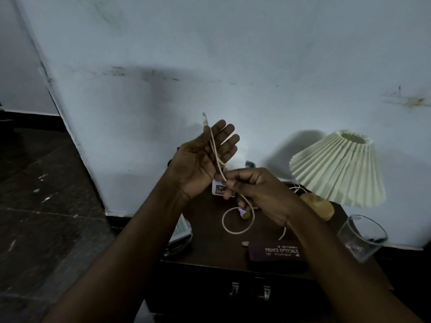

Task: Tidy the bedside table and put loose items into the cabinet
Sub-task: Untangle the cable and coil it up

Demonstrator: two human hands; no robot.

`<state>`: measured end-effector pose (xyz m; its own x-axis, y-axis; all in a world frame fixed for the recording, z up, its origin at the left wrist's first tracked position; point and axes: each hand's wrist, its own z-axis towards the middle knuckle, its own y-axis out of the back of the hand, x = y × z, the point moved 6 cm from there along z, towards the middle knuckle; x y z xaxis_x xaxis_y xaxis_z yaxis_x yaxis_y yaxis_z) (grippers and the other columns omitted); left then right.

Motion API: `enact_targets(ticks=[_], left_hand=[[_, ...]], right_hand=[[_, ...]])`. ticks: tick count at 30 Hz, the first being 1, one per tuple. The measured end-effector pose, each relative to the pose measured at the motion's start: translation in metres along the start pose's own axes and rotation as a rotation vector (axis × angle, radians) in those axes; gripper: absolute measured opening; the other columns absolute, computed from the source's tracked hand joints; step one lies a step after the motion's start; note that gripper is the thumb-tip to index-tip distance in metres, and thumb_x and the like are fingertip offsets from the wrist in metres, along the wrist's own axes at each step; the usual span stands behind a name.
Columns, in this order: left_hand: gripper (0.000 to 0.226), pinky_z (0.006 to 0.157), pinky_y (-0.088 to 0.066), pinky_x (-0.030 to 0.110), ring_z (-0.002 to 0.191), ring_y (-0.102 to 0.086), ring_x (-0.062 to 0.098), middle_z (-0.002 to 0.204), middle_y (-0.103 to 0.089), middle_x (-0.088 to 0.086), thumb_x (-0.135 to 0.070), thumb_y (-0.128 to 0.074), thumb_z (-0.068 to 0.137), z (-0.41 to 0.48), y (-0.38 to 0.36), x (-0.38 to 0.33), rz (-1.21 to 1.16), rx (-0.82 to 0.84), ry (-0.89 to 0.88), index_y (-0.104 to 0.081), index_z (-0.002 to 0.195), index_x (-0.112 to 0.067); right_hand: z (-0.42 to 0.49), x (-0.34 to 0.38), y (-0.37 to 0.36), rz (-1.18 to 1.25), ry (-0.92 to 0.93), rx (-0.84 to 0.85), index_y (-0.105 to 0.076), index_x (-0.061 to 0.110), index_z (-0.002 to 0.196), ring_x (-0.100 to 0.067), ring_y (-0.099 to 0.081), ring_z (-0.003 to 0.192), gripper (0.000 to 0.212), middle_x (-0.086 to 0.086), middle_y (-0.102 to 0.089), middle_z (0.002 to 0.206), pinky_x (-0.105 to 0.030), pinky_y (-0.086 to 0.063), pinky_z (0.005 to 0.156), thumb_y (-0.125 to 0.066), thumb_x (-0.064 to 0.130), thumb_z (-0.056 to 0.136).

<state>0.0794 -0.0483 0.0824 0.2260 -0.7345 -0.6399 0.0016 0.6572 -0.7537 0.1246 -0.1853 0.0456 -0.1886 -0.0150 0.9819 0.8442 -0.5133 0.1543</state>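
Note:
A pale pink charging cable [234, 230] runs across my raised left hand [205, 157], whose fingers are spread and straight; its plug end sticks up above the fingers. My right hand [254, 192] pinches the same cable just below the left palm. Below it the cable hangs in a loop over the dark bedside table [210, 250]. A small purple-and-yellow item [244, 213] lies inside the loop. The cabinet front [249, 292] with two metal handles is under the tabletop.
A pleated cream lamp [338, 169] on a wooden base stands at the right. A drinking glass [361, 237] is near the right edge, a dark glasses case [277, 254] at the front, a book [182, 229] at the left, a small white card [219, 188] at the back.

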Motion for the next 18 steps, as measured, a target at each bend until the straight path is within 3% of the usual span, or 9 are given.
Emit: enact_targets(ticks=[4,6,8,10,11,14,18], left_hand=[[0.039,0.098,-0.059,0.043,0.107,-0.076,0.025,0.136,-0.069,0.014,-0.028,-0.048,0.105,-0.004,0.002,0.000,0.000,0.076,0.057,-0.072,0.128,-0.007],[0.041,0.103,-0.057,0.046,0.107,-0.076,0.028,0.138,-0.068,0.015,-0.029,-0.044,0.107,-0.007,0.004,0.002,0.032,0.118,0.109,-0.067,0.133,-0.007],[0.042,0.105,-0.055,0.049,0.112,-0.074,0.032,0.139,-0.067,0.016,-0.028,-0.047,0.105,-0.009,0.006,0.004,0.111,0.146,0.173,-0.065,0.135,-0.006],[0.043,0.105,-0.055,0.049,0.117,-0.071,0.036,0.138,-0.067,0.017,-0.029,-0.048,0.103,-0.011,0.009,0.012,0.186,0.179,0.257,-0.068,0.133,-0.005],[0.044,0.106,-0.054,0.050,0.118,-0.070,0.036,0.138,-0.067,0.018,-0.030,-0.048,0.102,-0.013,0.010,0.018,0.216,0.194,0.299,-0.070,0.132,-0.006],[0.044,0.110,-0.050,0.051,0.124,-0.067,0.038,0.138,-0.066,0.019,-0.030,-0.054,0.100,-0.015,0.014,0.037,0.337,0.201,0.386,-0.069,0.132,-0.005],[0.044,0.108,-0.052,0.049,0.127,-0.064,0.042,0.138,-0.065,0.023,-0.028,-0.055,0.102,-0.015,0.018,0.051,0.476,0.169,0.422,-0.062,0.137,-0.002]], right_hand=[[0.002,-0.012,0.013,-0.269,-0.078,0.014,-0.078,0.023,0.108,-0.018,-0.063,0.070,0.017,-0.004,-0.074,0.087,-0.033,-0.052,0.064,-0.063,0.024,0.101],[0.002,-0.011,0.029,-0.531,-0.063,-0.109,-0.075,0.024,0.101,-0.019,-0.069,0.081,0.018,-0.002,-0.074,0.092,-0.044,-0.057,0.076,-0.058,0.017,0.102],[-0.002,-0.002,0.043,-0.758,0.016,-0.327,-0.070,0.021,0.099,-0.004,-0.066,0.082,0.016,0.001,-0.072,0.090,-0.036,-0.053,0.077,-0.055,0.016,0.104],[-0.010,0.015,0.050,-0.797,0.145,-0.523,-0.063,0.015,0.091,0.004,-0.058,0.069,0.015,0.007,-0.063,0.072,-0.017,-0.039,0.061,-0.058,0.023,0.103],[-0.013,0.022,0.051,-0.793,0.206,-0.584,-0.060,0.014,0.088,0.003,-0.055,0.067,0.018,0.008,-0.058,0.067,-0.015,-0.035,0.057,-0.060,0.025,0.102],[-0.018,0.042,0.044,-0.832,0.348,-0.652,-0.059,0.014,0.088,-0.009,-0.050,0.065,0.018,0.008,-0.054,0.067,-0.024,-0.037,0.060,-0.062,0.025,0.102],[-0.018,0.051,0.029,-0.825,0.373,-0.628,-0.062,0.012,0.088,-0.016,-0.056,0.071,0.017,0.004,-0.061,0.073,-0.032,-0.043,0.066,-0.064,0.022,0.101]])
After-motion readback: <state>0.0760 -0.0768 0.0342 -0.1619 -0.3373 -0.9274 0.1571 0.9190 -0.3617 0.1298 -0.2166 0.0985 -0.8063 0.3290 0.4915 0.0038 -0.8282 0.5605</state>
